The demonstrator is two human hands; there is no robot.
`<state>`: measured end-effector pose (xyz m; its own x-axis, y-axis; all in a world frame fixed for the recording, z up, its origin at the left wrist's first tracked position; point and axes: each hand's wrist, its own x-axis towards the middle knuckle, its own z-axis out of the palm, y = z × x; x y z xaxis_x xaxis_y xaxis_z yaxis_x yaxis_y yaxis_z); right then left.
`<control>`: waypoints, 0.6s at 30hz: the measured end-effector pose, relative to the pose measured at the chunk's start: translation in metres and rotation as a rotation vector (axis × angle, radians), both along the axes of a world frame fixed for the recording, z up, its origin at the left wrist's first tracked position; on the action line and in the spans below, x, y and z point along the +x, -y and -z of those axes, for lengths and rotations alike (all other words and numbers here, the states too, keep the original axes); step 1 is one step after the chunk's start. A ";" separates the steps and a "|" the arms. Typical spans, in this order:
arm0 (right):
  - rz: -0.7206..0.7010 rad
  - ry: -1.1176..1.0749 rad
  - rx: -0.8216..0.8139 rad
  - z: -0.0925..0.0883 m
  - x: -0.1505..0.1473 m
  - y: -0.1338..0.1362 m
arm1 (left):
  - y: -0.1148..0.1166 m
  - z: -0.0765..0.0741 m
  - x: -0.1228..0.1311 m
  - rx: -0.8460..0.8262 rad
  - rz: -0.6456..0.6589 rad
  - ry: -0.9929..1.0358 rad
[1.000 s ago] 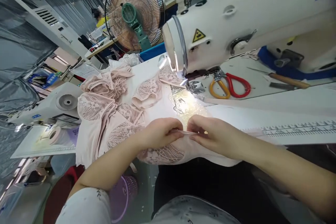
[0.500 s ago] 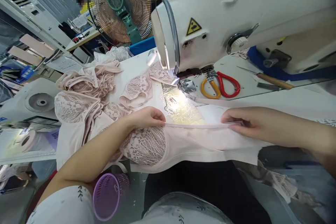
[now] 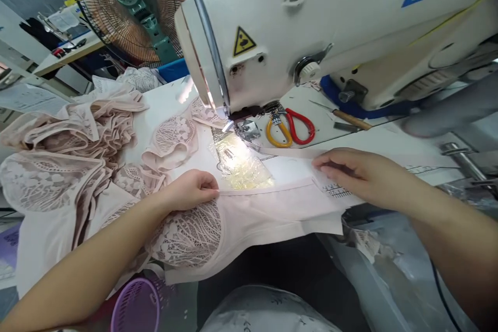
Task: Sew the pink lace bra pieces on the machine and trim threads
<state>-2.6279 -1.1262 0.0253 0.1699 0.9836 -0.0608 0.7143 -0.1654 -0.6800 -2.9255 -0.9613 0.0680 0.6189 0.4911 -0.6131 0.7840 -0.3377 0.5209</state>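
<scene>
A pale pink garment piece [image 3: 268, 212] with a lace cup [image 3: 187, 233] lies across the front of the sewing table. My left hand [image 3: 190, 192] is closed, pinching its top edge at the left. My right hand [image 3: 358, 174] pinches the same edge at the right, fingers pressed together over the printed ruler. The edge runs taut between them, just in front of the lit needle plate [image 3: 241, 163] and presser foot [image 3: 249, 129] of the white sewing machine [image 3: 311, 26].
A heap of pink lace garments [image 3: 78, 161] fills the table's left. Scissors with red and yellow handles [image 3: 291, 129] and an awl [image 3: 350, 119] lie behind the needle. A fan [image 3: 132, 5] stands at the back left. A purple basket [image 3: 136, 303] sits below the table edge.
My hands, close together a second ago, have drawn apart along the garment's edge, the right one going far right. The camera has shifted right and nearer the machine.
</scene>
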 end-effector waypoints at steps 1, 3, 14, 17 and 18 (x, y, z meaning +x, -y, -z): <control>0.003 -0.005 0.002 -0.001 -0.002 0.001 | 0.000 0.001 0.000 -0.005 -0.004 -0.002; -0.040 0.002 0.011 -0.001 -0.006 0.000 | 0.000 0.002 0.001 -0.004 -0.001 -0.008; -0.192 0.224 -0.073 0.013 -0.015 -0.017 | 0.012 -0.016 -0.004 0.064 0.062 0.047; -0.224 0.214 -0.088 0.008 -0.014 -0.015 | 0.016 -0.020 -0.009 0.055 0.039 0.053; -0.245 0.175 -0.081 0.005 -0.014 -0.010 | 0.019 -0.022 -0.011 0.035 0.020 0.069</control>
